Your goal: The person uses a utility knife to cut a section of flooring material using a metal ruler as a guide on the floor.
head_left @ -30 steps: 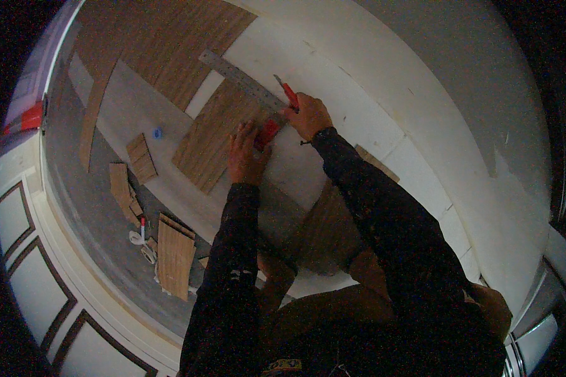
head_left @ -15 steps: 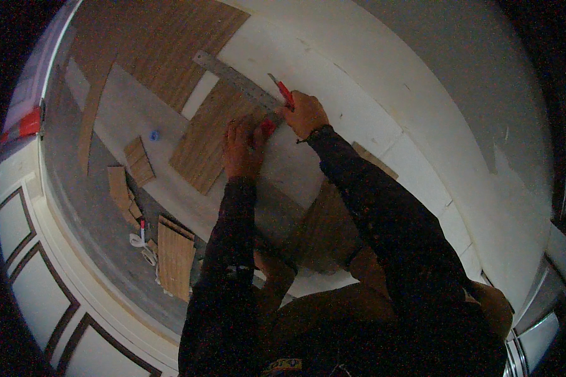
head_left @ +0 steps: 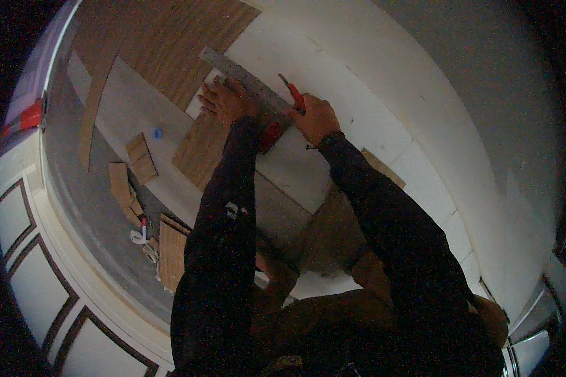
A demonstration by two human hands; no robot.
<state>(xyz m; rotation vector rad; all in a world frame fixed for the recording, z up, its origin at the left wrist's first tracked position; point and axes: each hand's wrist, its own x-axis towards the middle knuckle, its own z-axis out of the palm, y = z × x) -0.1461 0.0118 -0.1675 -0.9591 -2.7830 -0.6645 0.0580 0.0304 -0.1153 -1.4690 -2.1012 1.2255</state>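
My right hand [head_left: 316,119] grips a red utility knife [head_left: 295,91], its blade pointing up and away, beside the lower end of a long metal ruler [head_left: 267,94]. The ruler lies across a wood-grain plank [head_left: 188,147]. My left hand [head_left: 226,100] rests with spread fingers on the plank and white gap just left of the ruler. A red object [head_left: 270,135], too dim to identify, sits by the ruler's lower end, just right of my left wrist.
Wood-grain planks [head_left: 163,38] cover the upper floor. Offcuts [head_left: 122,188], a small blue item [head_left: 157,133], a red-capped marker [head_left: 143,223] and white tape [head_left: 138,237] lie left. A white panelled door [head_left: 38,289] and a pale wall [head_left: 490,113] flank me.
My left hand has moved up and forward from beside the red object to along the ruler, fingers spreading. My right hand with the knife has shifted slightly right.
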